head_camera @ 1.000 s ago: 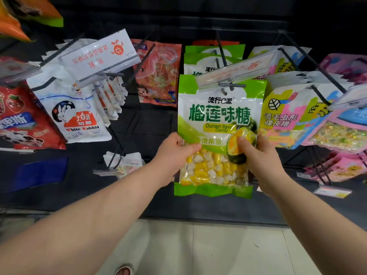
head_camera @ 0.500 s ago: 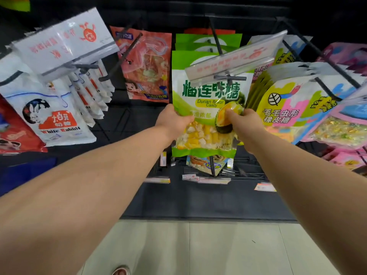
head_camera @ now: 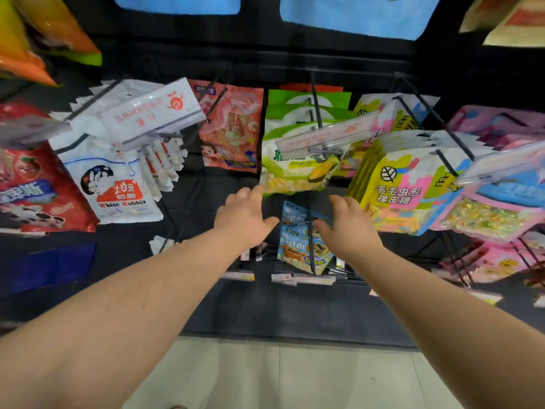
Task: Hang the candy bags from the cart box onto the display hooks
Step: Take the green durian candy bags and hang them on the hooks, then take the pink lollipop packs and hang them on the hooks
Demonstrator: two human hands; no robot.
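Presently, durian candy bag (head_camera: 295, 172): it hangs mid-frame on the centre display hook (head_camera: 315, 104), at the front of a row of like green bags. Its top is partly hidden behind the clear price-tag holder (head_camera: 324, 137). It looks tilted and blurred, so it is probably swinging.
Left hand (head_camera: 244, 219): spread with straight fingers, holding nothing. Its fingertips are at the bag's lower left corner — touching or just short, I cannot tell which.
Right hand (head_camera: 348, 228): loose and spread, holding nothing, below the bag's lower right corner and apart from it.
Neighbours: White Rabbit bags (head_camera: 118, 187) hang to the left and caterpillar gummy bags (head_camera: 404, 187) just to the right. A blue snack bag (head_camera: 303, 240) hangs on a lower hook between the two hands.
Cart box: not in view.
Step in hand: by my reading, this bag is hung and both hands are free of it.
Next move: it calls for reaching to the cart box for another bag. Gripping low on the bag would leave the punched hole free to thread past the tag holder — that holder crowds the hook's tip.
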